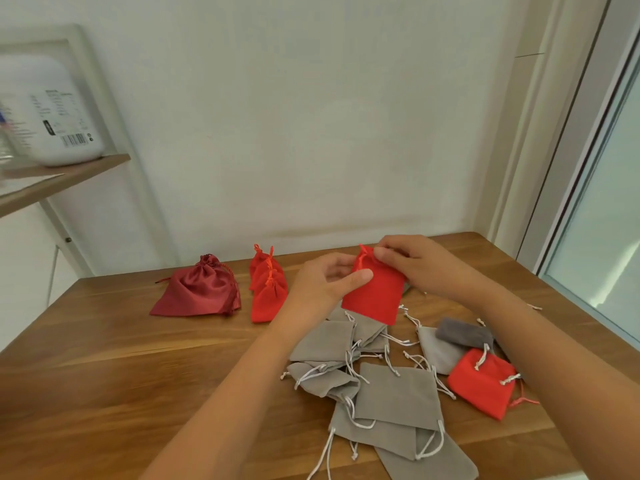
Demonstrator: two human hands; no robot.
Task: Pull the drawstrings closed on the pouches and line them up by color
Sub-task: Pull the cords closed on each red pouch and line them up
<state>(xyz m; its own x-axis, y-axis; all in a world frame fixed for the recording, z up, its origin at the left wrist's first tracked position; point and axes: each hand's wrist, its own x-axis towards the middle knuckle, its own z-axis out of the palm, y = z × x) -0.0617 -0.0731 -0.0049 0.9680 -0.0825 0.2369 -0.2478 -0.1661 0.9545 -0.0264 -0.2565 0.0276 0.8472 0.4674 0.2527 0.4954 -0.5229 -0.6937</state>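
Two hands work one red pouch (375, 294), lifted just above the desk (104, 358): the left hand (325, 282) pinches its side and the right hand (412, 265) pinches the mouth by the cord (362, 259). It looks light, soft and floppy, so steady the body and tug the cord ends. Left of that pouch lie the closed red pouches (268, 289); nearer the person, the grey pouches (398, 393) lie heaped.

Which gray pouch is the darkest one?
The charcoal pouch on the right, lying on a light gray pouch just behind the loose red pouch. Every other gray pouch is a pale beige-gray.
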